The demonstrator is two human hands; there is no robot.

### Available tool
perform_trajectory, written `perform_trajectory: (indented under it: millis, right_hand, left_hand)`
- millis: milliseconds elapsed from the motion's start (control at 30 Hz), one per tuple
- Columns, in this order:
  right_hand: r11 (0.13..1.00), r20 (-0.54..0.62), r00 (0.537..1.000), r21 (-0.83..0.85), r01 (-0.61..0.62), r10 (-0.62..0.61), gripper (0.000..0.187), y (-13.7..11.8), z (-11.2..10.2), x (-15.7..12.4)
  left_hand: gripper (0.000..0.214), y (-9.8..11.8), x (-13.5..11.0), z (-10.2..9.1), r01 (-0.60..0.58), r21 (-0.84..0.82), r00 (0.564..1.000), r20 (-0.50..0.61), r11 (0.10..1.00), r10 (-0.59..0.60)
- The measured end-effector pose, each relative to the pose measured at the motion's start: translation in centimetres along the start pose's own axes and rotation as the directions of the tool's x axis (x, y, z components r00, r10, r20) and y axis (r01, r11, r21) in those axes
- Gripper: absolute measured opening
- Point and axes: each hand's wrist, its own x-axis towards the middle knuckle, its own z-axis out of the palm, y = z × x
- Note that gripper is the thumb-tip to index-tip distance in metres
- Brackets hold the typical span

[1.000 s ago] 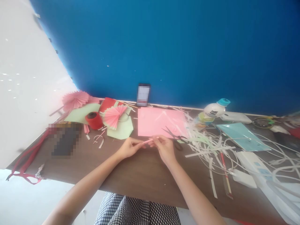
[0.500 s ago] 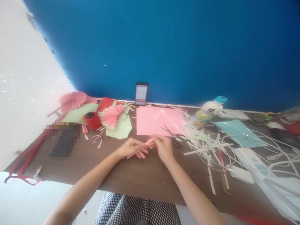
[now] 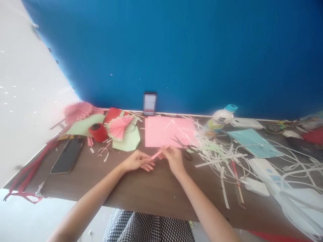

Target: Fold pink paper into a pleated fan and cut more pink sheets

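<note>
Both my hands meet over the middle of the brown table (image 3: pixel 151 191). My left hand (image 3: pixel 136 160) and my right hand (image 3: pixel 173 158) each pinch one end of a narrow folded pink paper strip (image 3: pixel 154 156), which slants up to the right between them. Just behind my hands lies a flat pink paper sheet (image 3: pixel 164 129), with black scissors (image 3: pixel 185 148) on its right edge.
A black phone (image 3: pixel 67 155) and red lanyard (image 3: pixel 24 181) lie at left. Pink paper fans (image 3: pixel 120 126), a red thread spool (image 3: pixel 97 131) and green paper (image 3: pixel 128 141) sit behind. Another phone (image 3: pixel 149 103) leans on the blue wall. White paper strips (image 3: pixel 222 158), a bottle (image 3: pixel 222 117), cables lie at right.
My hands have turned the pink strip from nearly level to slanting, its left end now lower under my left fingers. The view shifted slightly.
</note>
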Motion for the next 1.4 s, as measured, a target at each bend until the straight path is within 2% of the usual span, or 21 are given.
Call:
perform_trajectory:
  millis: [200,300,400,567,933,1067,1200,1300,1400]
  right_hand:
    - [1.000,-0.011,1.000,-0.005,-0.017,0.016,0.033,0.0,0.2,-0.1]
    - [0.999,-0.007,1.000,0.037,-0.021,0.021,0.031,0.3,-0.1,0.2]
    - [0.998,-0.041,0.999,0.057,0.017,-0.015,0.027,0.4,-0.5,0.6]
    - [0.995,-0.134,0.986,0.013,0.101,-0.099,0.024,0.3,-1.0,0.8]
    - [0.984,-0.207,0.977,0.153,0.088,-0.055,0.019,-0.4,-1.1,0.9]
    - [0.982,-0.199,0.979,0.174,0.079,-0.044,0.019,-0.2,-1.0,0.8]
    - [0.985,-0.167,0.984,0.152,0.087,-0.061,0.020,0.1,-1.1,0.7]
    - [0.986,-0.124,0.989,0.131,0.101,-0.085,0.020,0.5,-1.1,0.6]
    - [0.990,-0.022,0.997,0.117,0.078,-0.076,0.021,1.0,-0.9,0.7]
  left_hand:
    - [0.042,-0.1,0.2,-0.1,0.017,-0.022,0.998,0.056,1.000,-0.016]
    - [0.042,-0.3,0.3,-0.2,0.013,-0.011,0.999,0.041,1.000,-0.013]
    - [0.041,-0.4,0.3,-0.2,-0.005,-0.008,1.000,0.013,1.000,0.005]
    - [0.042,-0.3,0.2,-0.3,-0.012,-0.006,0.995,0.096,1.000,0.013]
    - [0.042,0.1,0.2,-0.5,-0.068,-0.001,0.991,0.112,0.998,0.067]
    - [0.043,-0.3,0.4,-0.9,-0.092,0.033,0.993,0.079,0.995,0.090]
    - [0.042,-0.2,0.3,-1.0,-0.101,0.065,0.990,0.103,0.993,0.094]
    - [0.043,0.0,0.3,-0.3,-0.118,0.091,0.989,0.104,0.989,0.108]
    - [0.044,0.1,0.3,0.7,-0.117,0.138,0.993,0.031,0.983,0.114]
